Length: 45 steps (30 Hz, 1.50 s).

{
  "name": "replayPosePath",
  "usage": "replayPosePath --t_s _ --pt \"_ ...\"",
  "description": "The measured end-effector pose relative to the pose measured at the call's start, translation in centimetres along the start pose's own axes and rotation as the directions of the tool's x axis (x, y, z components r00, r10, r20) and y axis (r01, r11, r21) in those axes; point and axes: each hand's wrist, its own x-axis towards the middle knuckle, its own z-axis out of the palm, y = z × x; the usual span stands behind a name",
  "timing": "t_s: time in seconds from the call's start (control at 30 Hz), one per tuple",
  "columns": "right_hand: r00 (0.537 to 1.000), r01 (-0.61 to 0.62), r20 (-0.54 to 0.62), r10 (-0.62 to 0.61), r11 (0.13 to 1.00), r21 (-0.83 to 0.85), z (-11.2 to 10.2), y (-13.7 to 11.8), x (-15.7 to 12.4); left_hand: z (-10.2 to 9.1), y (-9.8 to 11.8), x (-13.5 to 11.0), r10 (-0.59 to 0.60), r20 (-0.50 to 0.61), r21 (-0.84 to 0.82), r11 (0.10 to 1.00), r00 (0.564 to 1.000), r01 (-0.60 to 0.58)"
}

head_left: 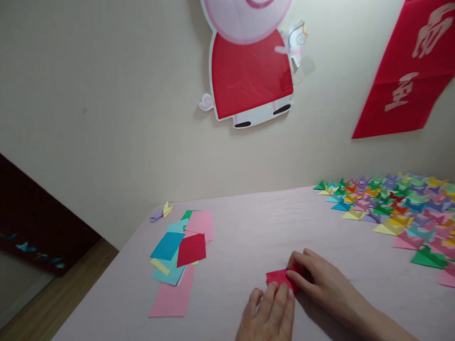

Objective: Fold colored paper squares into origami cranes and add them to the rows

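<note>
A small folded red paper (278,277) lies on the pink table (249,237) near its front edge. My left hand (270,316) rests flat beside it, fingertips pressing on its near edge. My right hand (318,279) comes in from the right, its curled fingertips pinching the paper's right side. Both hands touch the same red piece.
A loose pile of coloured paper squares (179,253) lies at the left of the table. Several folded paper cranes (394,208) cover the right back. Two small folded pieces (161,211) sit at the far left corner. A cartoon sticker (250,61) and red banner (408,71) hang on the wall.
</note>
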Motion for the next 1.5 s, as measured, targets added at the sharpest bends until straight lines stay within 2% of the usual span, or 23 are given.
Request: replayPosePath --t_s 0.2,0.4,0.73,0.93,1.17,1.33,1.5 --pt "1.000 -0.002 0.000 0.002 0.999 -0.034 0.4 0.1 0.0 0.5 -0.1 0.1 -0.024 0.073 -0.055 0.998 0.997 0.028" --pt "1.000 -0.001 -0.024 0.000 0.999 -0.053 1.0 0.5 0.1 -0.4 -0.9 0.5 0.015 0.144 -0.120 0.993 0.989 0.002" --pt "0.999 0.000 -0.050 -0.003 0.998 -0.066 1.1 0.5 0.2 -1.2 -1.1 0.8 0.010 0.157 -0.127 0.992 0.988 0.010" --pt "0.998 0.001 -0.065 -0.005 0.998 -0.063 1.1 0.5 0.2 -1.6 -1.2 1.3 -0.017 0.063 -0.065 0.998 0.998 0.021" --pt "0.995 0.008 -0.100 -0.011 0.999 -0.032 1.1 0.4 0.1 -2.1 -1.2 1.4 -0.044 0.111 -0.094 0.994 0.993 0.054" --pt "0.995 0.005 -0.102 -0.010 0.999 -0.051 1.2 0.4 0.1 -2.3 -1.2 1.3 -0.017 0.188 -0.151 0.987 0.982 0.046" --pt "0.995 -0.001 -0.104 -0.007 0.997 -0.077 1.1 0.4 0.2 -2.6 -1.5 1.4 -0.011 0.167 -0.148 0.988 0.986 0.036"
